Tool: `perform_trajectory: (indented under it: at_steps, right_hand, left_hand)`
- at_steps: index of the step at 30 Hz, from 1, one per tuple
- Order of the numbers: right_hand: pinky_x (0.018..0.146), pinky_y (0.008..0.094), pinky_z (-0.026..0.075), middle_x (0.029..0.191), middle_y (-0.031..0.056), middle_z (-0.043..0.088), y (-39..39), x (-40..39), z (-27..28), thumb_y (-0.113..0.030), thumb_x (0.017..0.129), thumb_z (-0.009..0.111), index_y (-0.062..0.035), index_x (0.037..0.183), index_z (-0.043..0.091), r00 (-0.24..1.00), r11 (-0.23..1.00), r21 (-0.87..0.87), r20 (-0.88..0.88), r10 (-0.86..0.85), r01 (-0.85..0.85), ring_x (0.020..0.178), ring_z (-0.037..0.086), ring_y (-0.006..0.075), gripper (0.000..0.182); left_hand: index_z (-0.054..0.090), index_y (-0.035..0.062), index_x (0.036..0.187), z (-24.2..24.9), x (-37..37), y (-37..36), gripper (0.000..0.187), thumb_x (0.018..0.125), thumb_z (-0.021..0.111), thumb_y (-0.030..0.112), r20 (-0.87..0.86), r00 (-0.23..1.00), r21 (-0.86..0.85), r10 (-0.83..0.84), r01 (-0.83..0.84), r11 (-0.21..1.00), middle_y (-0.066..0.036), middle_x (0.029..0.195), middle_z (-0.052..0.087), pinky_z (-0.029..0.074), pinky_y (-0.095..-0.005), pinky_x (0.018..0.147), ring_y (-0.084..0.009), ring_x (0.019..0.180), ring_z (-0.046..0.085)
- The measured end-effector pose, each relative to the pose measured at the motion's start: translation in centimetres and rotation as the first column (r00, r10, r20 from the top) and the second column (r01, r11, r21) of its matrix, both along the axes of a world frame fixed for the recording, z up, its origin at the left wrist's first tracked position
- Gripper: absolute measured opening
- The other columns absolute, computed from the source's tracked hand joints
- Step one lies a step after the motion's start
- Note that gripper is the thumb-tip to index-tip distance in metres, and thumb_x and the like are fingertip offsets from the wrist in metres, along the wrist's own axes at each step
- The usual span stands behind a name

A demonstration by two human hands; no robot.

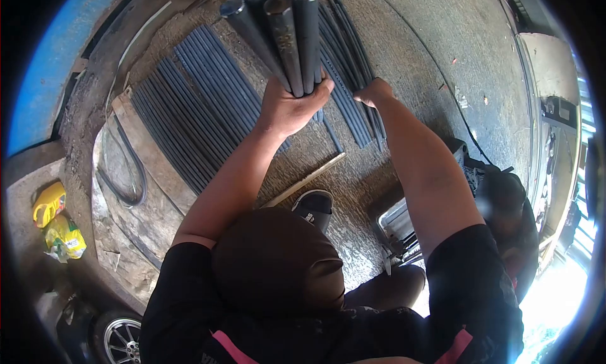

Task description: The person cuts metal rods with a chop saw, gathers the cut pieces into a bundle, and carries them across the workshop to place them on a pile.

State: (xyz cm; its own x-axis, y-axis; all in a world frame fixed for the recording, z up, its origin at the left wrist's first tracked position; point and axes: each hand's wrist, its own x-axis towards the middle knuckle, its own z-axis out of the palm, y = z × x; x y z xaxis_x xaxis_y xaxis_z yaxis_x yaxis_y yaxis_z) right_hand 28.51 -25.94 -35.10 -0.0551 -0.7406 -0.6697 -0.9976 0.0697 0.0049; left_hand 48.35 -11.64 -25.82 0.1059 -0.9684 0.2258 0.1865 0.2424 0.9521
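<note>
We find the left hand (291,108) at the upper centre of the frame, its grip clenched around a bundle of metal tubes (287,39), which stands tilted with its open ends towards the top edge. The right hand (377,94) is just to the right of it, with its fingers at the right-hand row of tubes (344,67); we cannot tell whether its grip is closed on any of them. That row lies on the concrete floor (429,54), its tubes roughly side by side. We record a broader left-hand row of tubes (189,124) from the upper left to the centre of the frame, partly hidden by the left forearm. Below the hands we note a wooden strip (309,178), lying at a slant, and a dark sandal (314,207) near it. We also observe a yellow container (49,204) at the left edge and a spoked wheel (123,340) at the lower left.
</note>
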Motion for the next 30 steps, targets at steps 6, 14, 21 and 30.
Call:
perform_trajectory:
  at_steps: [6,14,21,30]
  right_hand:
    - [0.092,0.0371,0.051,0.115,0.0162,0.067,0.6,-0.8,-0.3,-0.037,0.068,0.078,-0.0017,0.113,0.066,0.997,0.983,-0.174,0.052,-0.049,0.058,0.107,0.064,0.0323,0.059]
    - [0.092,0.0396,0.052,0.117,0.0203,0.065,-0.2,-1.4,0.0,-0.038,0.068,0.079,0.0003,0.115,0.065,0.994,0.988,-0.111,0.011,0.113,-0.111,0.108,0.064,0.0329,0.062]
    - [0.094,0.0399,0.052,0.120,0.0217,0.063,0.6,-0.8,-1.5,-0.032,0.068,0.080,0.0005,0.114,0.066,0.990,0.969,-0.202,-0.046,0.134,-0.141,0.110,0.063,0.0349,0.058]
    - [0.090,0.0394,0.053,0.115,0.0175,0.066,0.1,0.1,0.9,-0.026,0.070,0.076,-0.0018,0.112,0.067,0.994,0.990,-0.095,-0.052,0.098,-0.102,0.110,0.064,0.0314,0.049]
  left_hand:
    - [0.057,0.0061,0.097,-0.5,0.1,0.2,0.023,0.085,0.059,-0.012,0.020,1.000,-0.019,-0.010,0.010,1.000,-0.002,0.086,0.058,0.048,-0.0236,0.069,-0.0079,0.081,0.057]
    - [0.057,0.0063,0.098,-0.5,0.4,0.4,0.024,0.084,0.059,-0.013,0.072,0.997,-0.020,0.007,-0.006,1.000,0.000,0.086,0.055,0.049,-0.0245,0.069,-0.0073,0.080,0.057]
    - [0.056,0.0066,0.099,-0.8,0.6,0.3,0.025,0.084,0.058,-0.013,0.020,1.000,-0.042,-0.013,0.014,0.999,-0.001,0.086,0.056,0.049,-0.0248,0.069,-0.0078,0.081,0.056]
    - [0.054,0.0062,0.101,-1.1,0.9,0.4,0.027,0.084,0.055,-0.014,-0.107,0.994,-0.069,-0.015,0.008,0.998,-0.006,0.091,0.058,0.050,-0.0289,0.074,-0.0112,0.083,0.058]
